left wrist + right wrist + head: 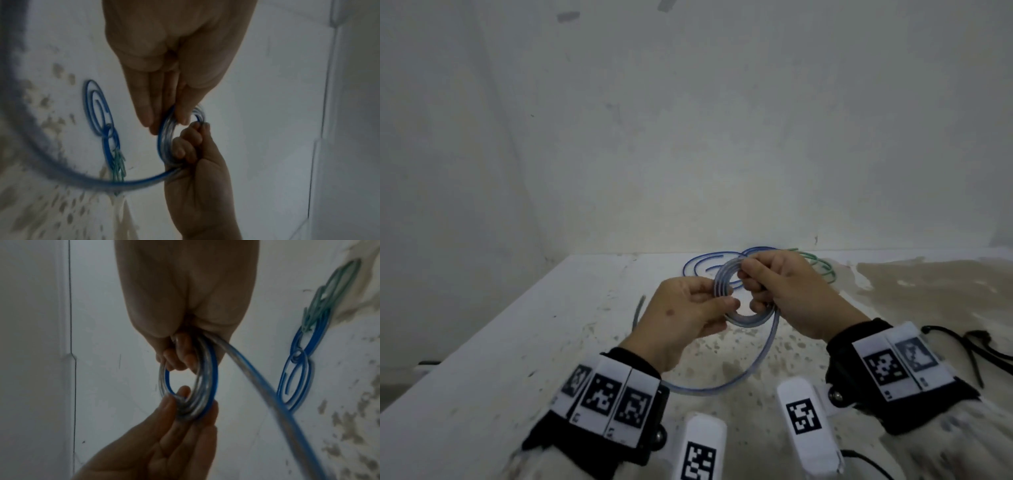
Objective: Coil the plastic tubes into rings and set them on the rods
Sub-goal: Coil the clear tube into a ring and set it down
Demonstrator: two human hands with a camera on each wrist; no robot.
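Clear blue-striped tube (726, 294) coiled between left hand (681, 315) and right hand (787, 291), both pinching it, above the worktop (517, 342), near its back edge.

No legible text, only black-and-white square code markers on the wristbands (610, 397).

Each forearm wears a pale, cream-coloured cloth sleeve (962, 442) that ends at a black fabric wrist band (599, 442), above which the left hand (681, 318) and right hand (798, 294) are bare. White rectangular plastic tiles printed with black square-pattern markers (616, 401) wrap round each band. A white rounded camera housing (806, 425) bearing another such marker juts from each wrist on a small metal ball joint (837, 394).
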